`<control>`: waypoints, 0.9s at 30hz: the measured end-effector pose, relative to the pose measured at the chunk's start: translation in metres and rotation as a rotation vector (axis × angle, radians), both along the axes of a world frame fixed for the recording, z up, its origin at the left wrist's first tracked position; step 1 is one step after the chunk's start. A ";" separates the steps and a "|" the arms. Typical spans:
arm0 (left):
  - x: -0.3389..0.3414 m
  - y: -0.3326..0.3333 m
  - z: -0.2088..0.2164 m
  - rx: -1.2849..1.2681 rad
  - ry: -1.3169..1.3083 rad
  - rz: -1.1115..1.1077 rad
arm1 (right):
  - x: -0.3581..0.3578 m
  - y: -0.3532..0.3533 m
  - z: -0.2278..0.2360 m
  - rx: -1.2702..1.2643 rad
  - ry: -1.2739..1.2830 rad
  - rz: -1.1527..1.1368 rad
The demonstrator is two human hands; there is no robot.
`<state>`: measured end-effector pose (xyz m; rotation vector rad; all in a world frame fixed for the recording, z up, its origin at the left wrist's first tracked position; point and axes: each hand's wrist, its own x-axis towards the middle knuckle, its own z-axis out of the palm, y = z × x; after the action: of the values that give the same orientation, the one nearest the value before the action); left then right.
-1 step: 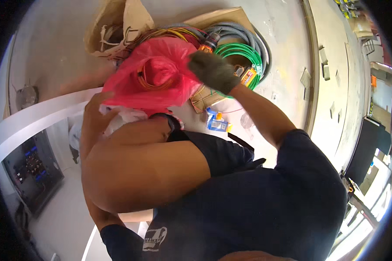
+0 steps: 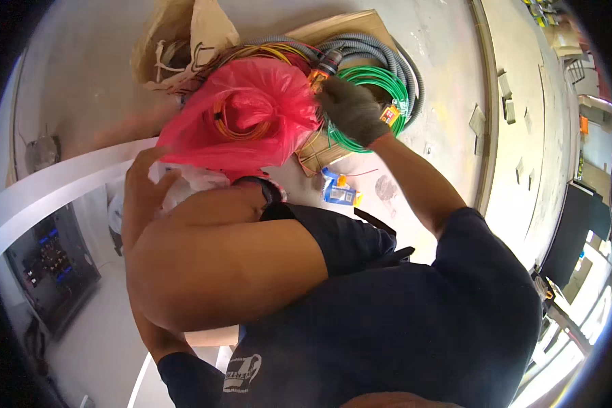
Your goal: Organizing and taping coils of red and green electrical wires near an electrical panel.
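A red plastic bag (image 2: pixel 211 146) lies spread on the floor ahead of me, with a coil of orange wire (image 2: pixel 241 132) on it. My right hand (image 2: pixel 353 112), in a dark grey glove, has its fingers curled at the bag's right edge and appears to grip the plastic; motion blurs the fingertips. Just beyond those fingers lies an orange and black power drill (image 2: pixel 325 68). At the bag's left edge is my bare left hand (image 2: pixel 146 183), thumb apart from the bent fingers, with nothing visible in it. My bent leg is between my arms.
Behind the bag are a coil of green wire (image 2: pixel 404 102), grey corrugated conduit (image 2: pixel 367 42), cardboard (image 2: pixel 306 28) and a beige sack (image 2: pixel 214 30). A blue packet (image 2: pixel 336 189) lies nearer. On the left, a white frame (image 2: pixel 61 180) borders a dark electrical panel (image 2: pixel 54 265).
My right hand has moved to the right, and the bag's right edge has shifted with it. My left hand has drawn slightly left, its thumb and fingers further apart.
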<state>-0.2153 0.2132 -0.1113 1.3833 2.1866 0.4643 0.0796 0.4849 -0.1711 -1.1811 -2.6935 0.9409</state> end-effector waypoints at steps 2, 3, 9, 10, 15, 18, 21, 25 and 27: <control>0.004 0.003 0.029 0.007 -0.047 0.129 | 0.065 0.014 -0.020 0.191 -0.019 -0.161; 0.006 0.003 0.037 -0.002 -0.058 0.254 | 0.086 0.014 -0.026 0.265 -0.106 -0.147; 0.019 -0.021 0.071 0.155 -0.092 0.487 | 0.100 -0.007 -0.096 0.555 -0.096 0.021; 0.025 -0.026 0.081 0.152 -0.034 0.451 | 0.090 -0.008 -0.090 0.531 -0.080 0.057; 0.061 -0.050 0.119 0.266 0.093 0.287 | 0.046 -0.014 -0.063 0.156 -0.518 -0.105; 0.090 -0.072 0.136 0.266 0.124 0.345 | 0.049 -0.035 -0.077 0.313 -0.565 0.073; 0.109 -0.095 0.138 0.336 0.195 0.367 | 0.076 -0.043 -0.151 0.655 -0.570 -0.021; 0.138 -0.146 0.158 0.377 0.269 0.476 | 0.074 -0.029 -0.070 0.297 -0.409 0.012; 0.152 -0.168 0.173 0.417 0.312 0.485 | 0.091 -0.025 -0.046 0.156 -0.173 -0.070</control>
<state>-0.0631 0.0452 0.0615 1.1662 2.8138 0.9832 0.1709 0.4594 -0.2170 -1.3706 -2.7732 0.6342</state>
